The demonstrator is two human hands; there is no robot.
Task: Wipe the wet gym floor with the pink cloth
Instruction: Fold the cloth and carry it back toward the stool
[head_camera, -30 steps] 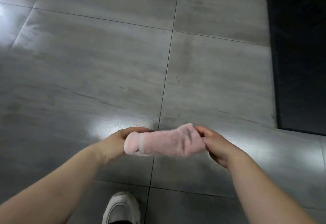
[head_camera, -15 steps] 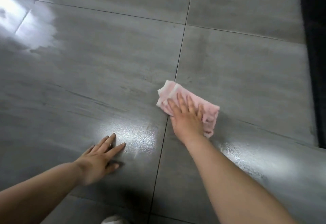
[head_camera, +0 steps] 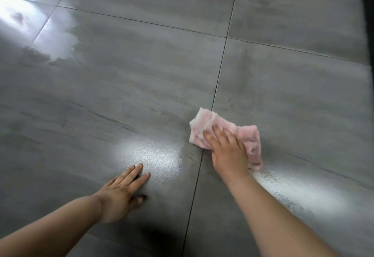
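Note:
The pink cloth [head_camera: 204, 124] lies bunched on the grey tiled gym floor [head_camera: 141, 78], straddling a grout line right of centre. My right hand [head_camera: 227, 148] presses flat on the cloth with straight, spread fingers and covers its middle. My left hand [head_camera: 121, 192] rests palm down on the bare tile at lower left, fingers straight, holding nothing. A shiny wet patch [head_camera: 155, 155] glistens between the two hands. Another wet streak [head_camera: 293, 192] runs along my right forearm.
A bright wet puddle [head_camera: 54, 40] spreads at the upper left. A dark black strip [head_camera: 369, 13] borders the tiles along the right edge. Grout lines cross the floor between large tiles.
One second ago both hands held the rolled cloth in the air. It then went down on the floor under my right hand, my left hand landed on the tile, and the cloth has since shifted slightly right.

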